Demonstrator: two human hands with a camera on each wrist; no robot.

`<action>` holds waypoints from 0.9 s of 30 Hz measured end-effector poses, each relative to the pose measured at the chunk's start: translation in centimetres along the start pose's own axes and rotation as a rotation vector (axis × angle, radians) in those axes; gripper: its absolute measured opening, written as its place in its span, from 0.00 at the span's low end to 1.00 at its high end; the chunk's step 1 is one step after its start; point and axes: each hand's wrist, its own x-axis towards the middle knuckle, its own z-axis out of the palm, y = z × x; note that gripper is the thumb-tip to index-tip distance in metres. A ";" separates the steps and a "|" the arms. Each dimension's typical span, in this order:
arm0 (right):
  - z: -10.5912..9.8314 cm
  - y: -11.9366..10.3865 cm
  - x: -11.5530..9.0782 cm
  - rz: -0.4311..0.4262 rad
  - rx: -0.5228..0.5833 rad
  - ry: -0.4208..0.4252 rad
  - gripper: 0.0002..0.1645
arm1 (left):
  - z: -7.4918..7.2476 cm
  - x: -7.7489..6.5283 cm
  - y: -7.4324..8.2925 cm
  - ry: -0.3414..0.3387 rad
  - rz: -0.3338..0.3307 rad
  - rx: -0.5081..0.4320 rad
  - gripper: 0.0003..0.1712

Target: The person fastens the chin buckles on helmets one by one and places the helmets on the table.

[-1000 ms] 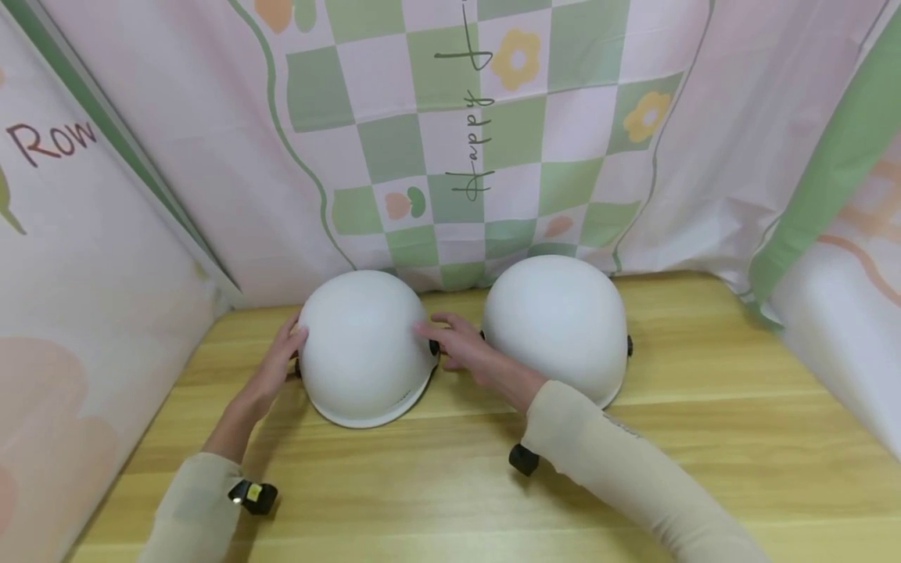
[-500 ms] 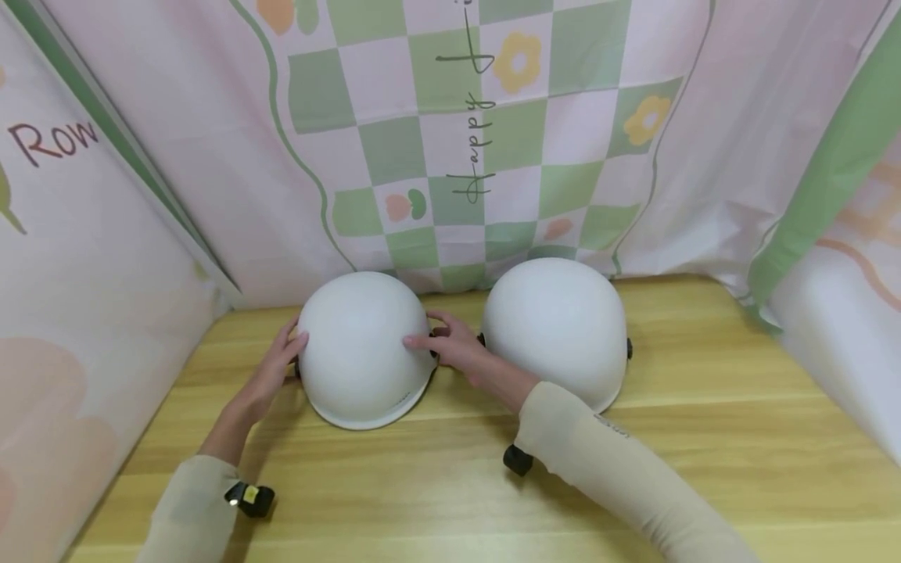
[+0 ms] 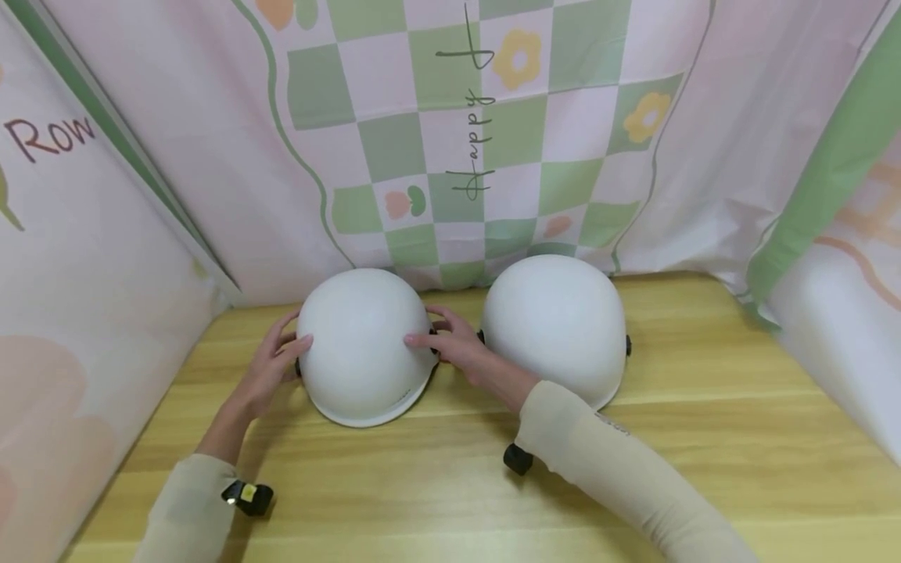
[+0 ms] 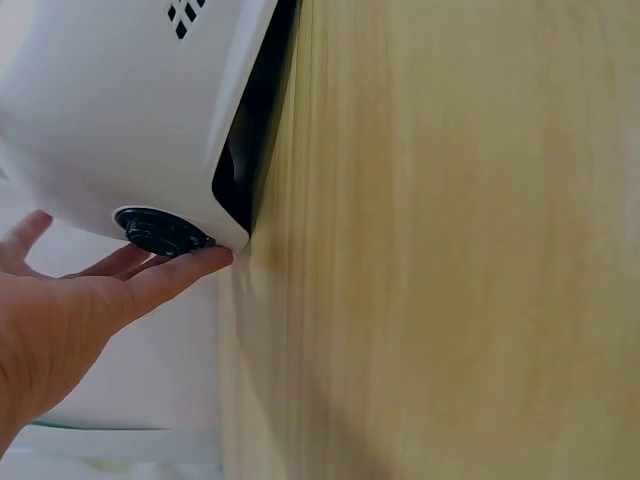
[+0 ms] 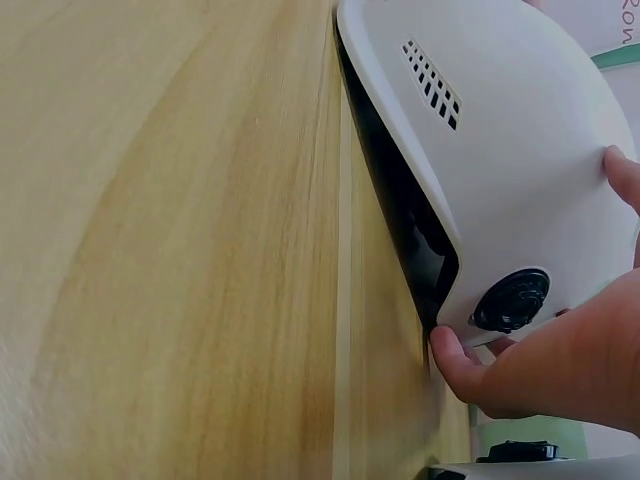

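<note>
Two white helmets stand dome up, side by side on the wooden table. My left hand holds the left helmet at its left side, thumb on the shell. In the left wrist view its fingers lie by a round black side knob, one at the lower rim. My right hand grips the opposite side, thumb on the shell and a fingertip at the rim. Another black knob and a patch of vent holes show there. The helmet's inside is mostly hidden.
The right helmet stands just right of my right hand, with my right forearm in front of it. A patterned curtain hangs close behind both helmets. Wood-grain table stretches in front, and a fabric wall borders the left.
My right thumb has shifted left onto the shell, and the right hand sits a little closer round the helmet's side. The left fingers have spread slightly. Both helmets stay in place.
</note>
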 end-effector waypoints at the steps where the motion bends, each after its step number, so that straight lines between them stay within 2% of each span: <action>1: 0.0 0.0 -0.1 0.000 0.001 0.003 0.49 | 0.0 0.0 0.0 0.001 0.007 0.004 0.39; 5: -0.1 -0.1 -0.2 -0.001 0.003 0.001 0.49 | -0.1 0.0 -0.1 -0.004 0.023 0.040 0.40; 10: -0.2 -0.5 -0.4 -0.012 0.012 -0.004 0.48 | -0.2 0.1 0.0 0.004 0.012 0.078 0.40; 14: -0.4 -1.3 -0.6 -0.031 0.019 -0.013 0.47 | 0.0 0.1 0.2 0.001 0.026 0.068 0.40; 20: -0.8 -1.9 -0.6 -0.070 0.031 -0.004 0.46 | 0.5 0.2 0.4 0.011 0.080 0.027 0.42; 27: -1.0 -2.6 -0.8 -0.099 0.049 0.018 0.42 | 1.2 0.7 1.2 0.063 0.187 0.035 0.43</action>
